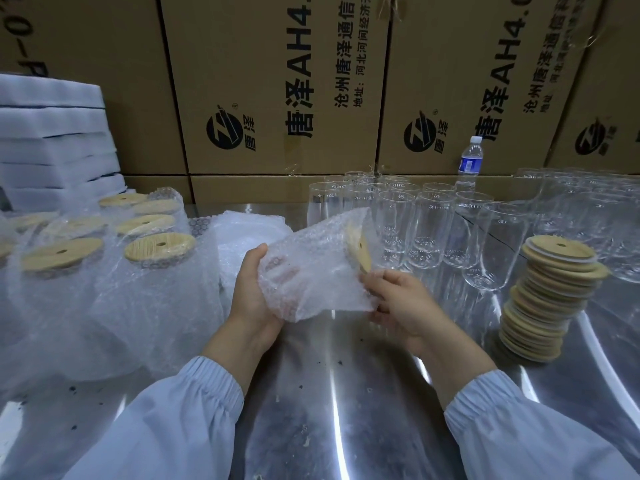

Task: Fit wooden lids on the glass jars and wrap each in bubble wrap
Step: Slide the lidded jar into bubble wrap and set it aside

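Bubble wrap [304, 285], clear and crinkled, sleeves the lidded clear glass jar [322, 252], tilted between both hands: left hand [254, 292] cups its base end, right hand [398, 299] pinches the loose edge beside the round wooden lid [360, 249] (pull it snug, I'd say, before folding over).

Jar [304, 261], frame centre: body veiled by bubble wrap [322, 296]; lid [361, 247] half seen.
Left hand [252, 292]: fingers hidden behind the bundle.
Right hand [401, 303]: fingertips tucked under the wrap.
Cardboard boxes [277, 81]: cut by top edge.
Foam stack [52, 140]: cut at left edge.
Water bottle [470, 161]: label too small to read.
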